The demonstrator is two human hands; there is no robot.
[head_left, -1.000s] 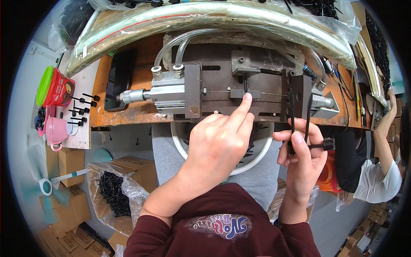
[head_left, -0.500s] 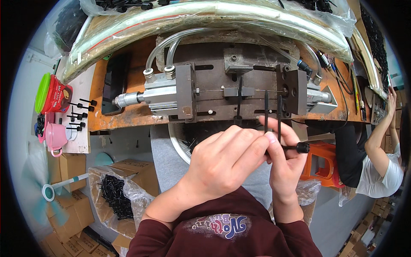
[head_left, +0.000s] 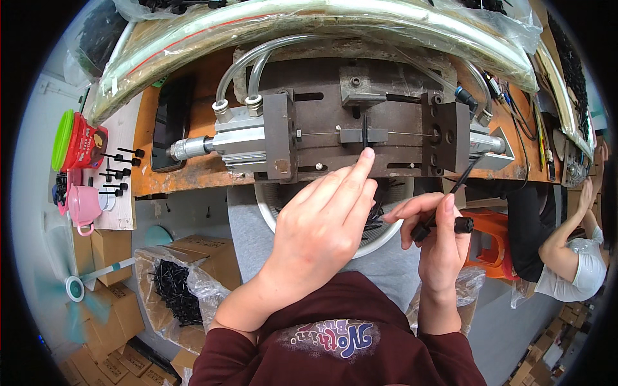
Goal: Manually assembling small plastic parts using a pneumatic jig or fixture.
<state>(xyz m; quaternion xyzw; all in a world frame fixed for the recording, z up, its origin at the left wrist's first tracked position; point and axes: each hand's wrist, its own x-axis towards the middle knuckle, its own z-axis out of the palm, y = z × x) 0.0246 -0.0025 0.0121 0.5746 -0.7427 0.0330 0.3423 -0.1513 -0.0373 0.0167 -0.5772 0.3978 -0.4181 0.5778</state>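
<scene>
My left hand (head_left: 322, 222) reaches up to the metal clamping fixture (head_left: 399, 154). Its index finger lies along a thin black rod (head_left: 365, 128) that stands across the small grey block (head_left: 351, 136) in the middle. The rod's lower end and my thumb are hidden behind the fingers, which appear closed around it. To the right, below the fixture's edge, my right hand (head_left: 444, 241) is closed on black rods with knobbed heads (head_left: 462, 225). One stem slants up and right from the fingers. Under both hands sits a white round basket (head_left: 405, 193) with more black rods.
Air cylinders (head_left: 241, 141) flank the fixture, with clear hoses (head_left: 238, 74) behind. At left are a phone (head_left: 170, 122), a red tub (head_left: 87, 141) and a pink cup (head_left: 84, 206). A bagged carton of black rods (head_left: 174, 293) stands lower left. Another person (head_left: 573, 257) works at right.
My left hand has left the right hand and moved up to the rod at the fixture. My right hand has shifted slightly right and down, its rods now tilted.
</scene>
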